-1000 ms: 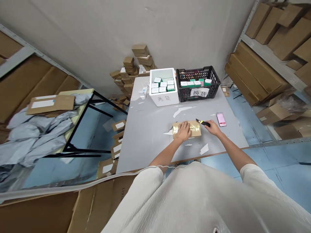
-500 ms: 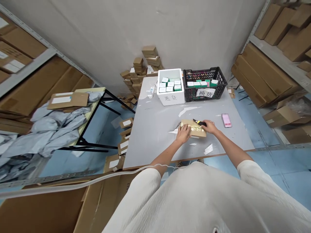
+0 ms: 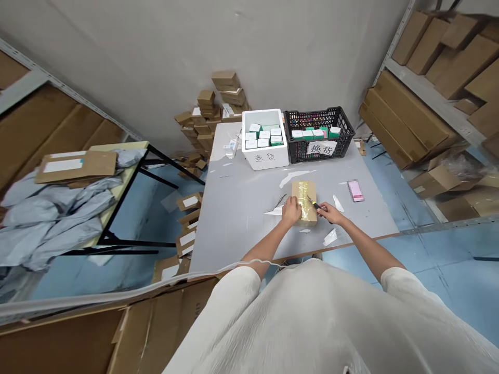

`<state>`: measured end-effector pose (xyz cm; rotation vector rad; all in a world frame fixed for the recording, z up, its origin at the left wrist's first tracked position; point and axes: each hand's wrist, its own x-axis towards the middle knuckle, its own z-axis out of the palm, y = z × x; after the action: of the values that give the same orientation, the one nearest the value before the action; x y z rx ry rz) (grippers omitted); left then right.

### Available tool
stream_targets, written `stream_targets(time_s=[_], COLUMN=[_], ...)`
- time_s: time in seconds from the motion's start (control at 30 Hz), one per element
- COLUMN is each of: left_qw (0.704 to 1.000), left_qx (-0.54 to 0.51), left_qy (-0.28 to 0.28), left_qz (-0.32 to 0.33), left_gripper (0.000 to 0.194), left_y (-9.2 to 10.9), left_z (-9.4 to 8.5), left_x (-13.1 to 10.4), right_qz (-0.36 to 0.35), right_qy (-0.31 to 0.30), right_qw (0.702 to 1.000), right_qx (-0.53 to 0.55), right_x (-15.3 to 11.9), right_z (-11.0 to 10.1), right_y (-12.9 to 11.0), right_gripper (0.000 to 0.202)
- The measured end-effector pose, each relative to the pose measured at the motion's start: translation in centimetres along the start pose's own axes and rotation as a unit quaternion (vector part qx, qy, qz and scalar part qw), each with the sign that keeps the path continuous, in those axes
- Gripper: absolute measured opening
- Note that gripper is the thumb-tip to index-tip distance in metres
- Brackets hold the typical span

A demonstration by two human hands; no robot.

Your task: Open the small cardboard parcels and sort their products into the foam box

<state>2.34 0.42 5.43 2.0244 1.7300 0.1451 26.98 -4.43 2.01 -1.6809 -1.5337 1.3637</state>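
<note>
A small cardboard box (image 3: 311, 188) lies lengthwise before me on the grey table, a shiny strip of tape along its top. My left hand (image 3: 291, 210) grips its left side with the fingers bent against the edge. In my right hand (image 3: 330, 213) is a utility knife (image 3: 316, 205) with a dark and yellow handle. The blade points to the upper left, over the taped middle of the box; whether it cuts into the tape I cannot tell. Scraps of white paper (image 3: 330, 237) are scattered around the box.
Behind the box stand a white foam bin (image 3: 268, 158) and a black crate (image 3: 323, 156), both holding green-and-white boxes. A pink phone-like item (image 3: 355, 190) lies to the right. Cartons are piled by the wall; grey parcels (image 3: 74, 208) cover a side table. A white cable (image 3: 156, 288) crosses in front.
The box has been turned from crosswise to lengthwise. My left hand went from flat on its top to its left side, and the knife now points over the tape. The view has shifted slightly.
</note>
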Motion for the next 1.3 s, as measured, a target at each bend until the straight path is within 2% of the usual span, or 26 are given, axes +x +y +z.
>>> stream_targets(time_s=[0.07,0.13,0.23,0.37,0.5,0.63,0.73,0.8,0.9,1.03,1.13,1.3], left_qw=[1.000,1.000,0.998,0.995,0.991,0.977,0.967,0.966,0.974,0.975,0.973,0.968], left_qx=[0.012,0.023,0.038,0.056,0.074,0.103,0.131,0.139,0.128,0.108,0.105,0.126], left_qy=[0.013,0.011,-0.021,-0.053,-0.095,-0.140,-0.136,-0.125,-0.089,-0.082,-0.087,-0.093], left_qz=[0.010,0.018,0.035,0.056,0.064,0.125,0.172,0.178,0.165,0.173,0.186,0.194], left_gripper=[0.041,0.052,0.073,0.097,0.110,0.120,0.115,0.109,0.092,0.081,0.073,0.071], left_y=[0.8,1.8,3.5,4.8,3.7,0.2,-2.1,-2.6,-2.0,-0.7,-0.4,-0.3], left_z=[0.0,0.2,0.9,2.5,3.8,3.0,1.2,0.0,-1.0,-0.7,-0.4,-0.3], left_x=[-0.3,-0.7,-1.2,-1.3,-0.6,-0.1,-0.3,-0.7,-1.4,-1.9,-1.9,-1.6], right_qz=[0.003,-0.004,-0.007,-0.007,-0.032,-0.027,-0.004,0.013,0.043,0.061,0.056,0.051], right_qy=[0.000,0.035,0.089,0.105,0.161,0.185,0.135,0.089,0.034,-0.022,-0.025,-0.025], right_qw=[0.999,0.998,0.996,0.994,0.986,0.982,0.991,0.996,0.993,0.985,0.991,0.998], right_qx=[0.036,0.046,0.027,0.027,0.010,-0.021,-0.004,0.029,0.103,0.163,0.119,0.020], right_x=[0.2,0.6,1.6,2.7,3.2,3.2,2.9,2.5,1.7,0.4,-0.1,-0.5], right_z=[0.5,0.4,-0.3,-1.0,-1.0,-1.2,-1.1,-0.8,0.0,0.2,-0.9,-4.5], right_y=[-0.5,-1.0,-1.3,-1.1,-0.8,-0.8,-1.1,-1.4,-2.0,-2.8,-3.0,-2.2], right_gripper=[0.036,0.036,0.037,0.042,0.039,0.040,0.045,0.047,0.043,0.036,0.035,0.035])
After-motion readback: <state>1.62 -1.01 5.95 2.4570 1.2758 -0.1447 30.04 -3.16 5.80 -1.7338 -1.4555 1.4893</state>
